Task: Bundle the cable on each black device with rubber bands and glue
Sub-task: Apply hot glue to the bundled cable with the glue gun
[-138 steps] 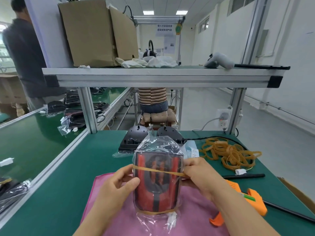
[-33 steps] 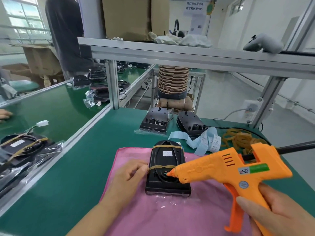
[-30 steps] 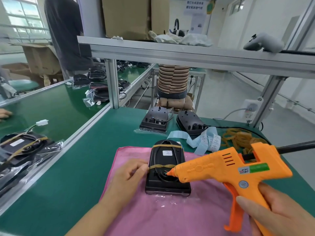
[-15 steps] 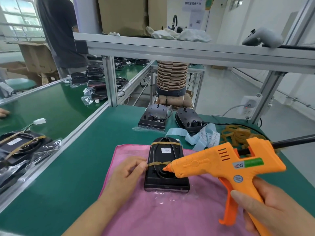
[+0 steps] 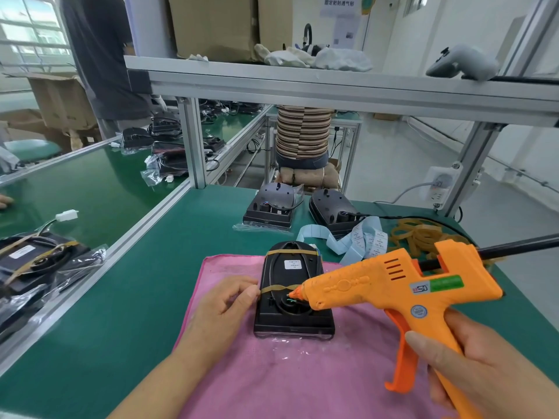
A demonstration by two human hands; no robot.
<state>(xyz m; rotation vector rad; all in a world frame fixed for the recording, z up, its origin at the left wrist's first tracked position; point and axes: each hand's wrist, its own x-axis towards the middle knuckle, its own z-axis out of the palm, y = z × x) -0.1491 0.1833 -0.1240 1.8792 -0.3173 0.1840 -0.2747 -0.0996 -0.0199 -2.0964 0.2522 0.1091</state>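
Probably light and rigid, the flat black plastic device [image 5: 272,316] lies on the pink cloth [image 5: 272,376] over the green worktop [image 5: 121,297], best steadied by its hard side edges; the tan rubber band [image 5: 276,288] across it is stretchy. The left hand [image 5: 223,302] sits at the device's left edge, thumb and forefinger pinching that band. The right hand [image 5: 475,370] grips the orange glue gun [image 5: 393,288], nozzle at the coiled cable [image 5: 282,308].

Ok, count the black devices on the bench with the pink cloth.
3 black devices: one on the pink cloth under the glue gun nozzle; two, and, side by side behind it.
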